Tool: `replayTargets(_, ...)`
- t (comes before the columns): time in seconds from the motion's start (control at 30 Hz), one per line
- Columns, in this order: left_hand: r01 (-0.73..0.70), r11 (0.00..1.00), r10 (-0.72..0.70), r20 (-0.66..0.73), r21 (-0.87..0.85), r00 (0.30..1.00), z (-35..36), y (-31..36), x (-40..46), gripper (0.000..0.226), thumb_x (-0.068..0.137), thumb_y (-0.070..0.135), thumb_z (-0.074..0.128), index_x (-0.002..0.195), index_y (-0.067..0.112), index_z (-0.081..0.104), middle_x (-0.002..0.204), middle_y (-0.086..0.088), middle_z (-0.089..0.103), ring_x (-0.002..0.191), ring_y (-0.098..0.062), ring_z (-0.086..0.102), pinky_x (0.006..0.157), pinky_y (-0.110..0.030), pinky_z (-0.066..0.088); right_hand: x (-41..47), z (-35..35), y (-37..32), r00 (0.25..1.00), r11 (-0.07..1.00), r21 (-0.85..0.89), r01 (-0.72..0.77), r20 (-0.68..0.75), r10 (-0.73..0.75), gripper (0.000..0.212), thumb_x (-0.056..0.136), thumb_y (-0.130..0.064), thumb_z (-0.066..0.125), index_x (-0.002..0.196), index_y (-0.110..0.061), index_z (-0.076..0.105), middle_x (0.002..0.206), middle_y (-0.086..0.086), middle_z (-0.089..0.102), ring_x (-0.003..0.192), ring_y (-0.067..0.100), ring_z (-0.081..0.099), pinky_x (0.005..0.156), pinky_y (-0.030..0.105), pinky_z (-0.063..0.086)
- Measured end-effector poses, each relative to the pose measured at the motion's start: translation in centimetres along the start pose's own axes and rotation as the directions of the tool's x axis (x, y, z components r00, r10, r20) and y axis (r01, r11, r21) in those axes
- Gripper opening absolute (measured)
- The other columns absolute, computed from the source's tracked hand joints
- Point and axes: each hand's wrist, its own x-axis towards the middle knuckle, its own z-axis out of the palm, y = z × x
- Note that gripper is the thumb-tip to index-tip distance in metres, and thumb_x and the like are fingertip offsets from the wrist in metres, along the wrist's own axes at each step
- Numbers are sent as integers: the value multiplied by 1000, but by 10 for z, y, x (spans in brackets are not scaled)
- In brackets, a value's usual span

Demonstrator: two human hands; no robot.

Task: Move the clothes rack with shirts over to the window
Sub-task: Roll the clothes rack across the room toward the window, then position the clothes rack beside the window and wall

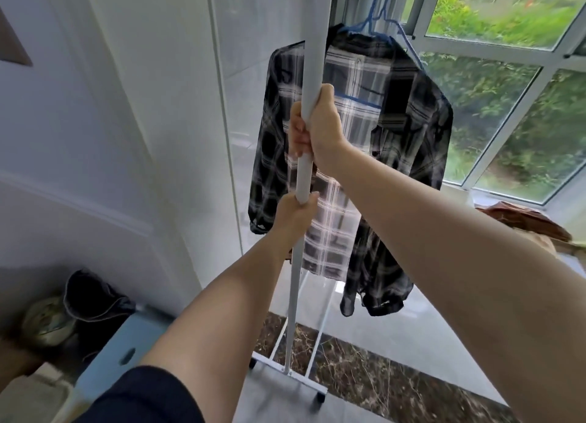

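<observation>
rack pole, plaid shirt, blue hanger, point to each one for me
rack pole (314,57), head view, bare upper shaft above the hands
plaid shirt (409,143), head view, dark chest panel
blue hanger (364,26), head view, wire near the neck

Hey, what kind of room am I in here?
Probably a room at home, maybe a laundry or sunroom corner: a plaid shirt hangs on a wheeled clothes rack, with a tiled floor and a big window onto greenery.

Both hands (320,124) fisted, arms extended
</observation>
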Motion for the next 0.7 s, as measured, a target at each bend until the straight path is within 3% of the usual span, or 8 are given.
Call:
replayTargets(0.2, -49, 999, 47, 66, 23, 997, 8, -2, 37, 36, 89, 32, 61, 61, 14, 46, 50, -1, 44, 46, -18, 43, 57, -34, 42, 32, -10, 2, 998, 999, 21, 34, -53, -33, 59, 103, -40, 15, 53, -14, 33, 38, -3, 31, 32, 15, 24, 37, 20, 25)
replayTargets(0.7, -69, 997, 70, -63, 33, 996, 55, 8, 122, 35, 93, 29, 59, 66, 12, 45, 51, 0, 46, 42, -10, 43, 51, -25, 41, 130, -59, -4, 999, 1000, 19, 14, 34, -15, 59, 103, -38, 16, 53, -13, 34, 38, -3, 32, 31, 15, 25, 37, 21, 24)
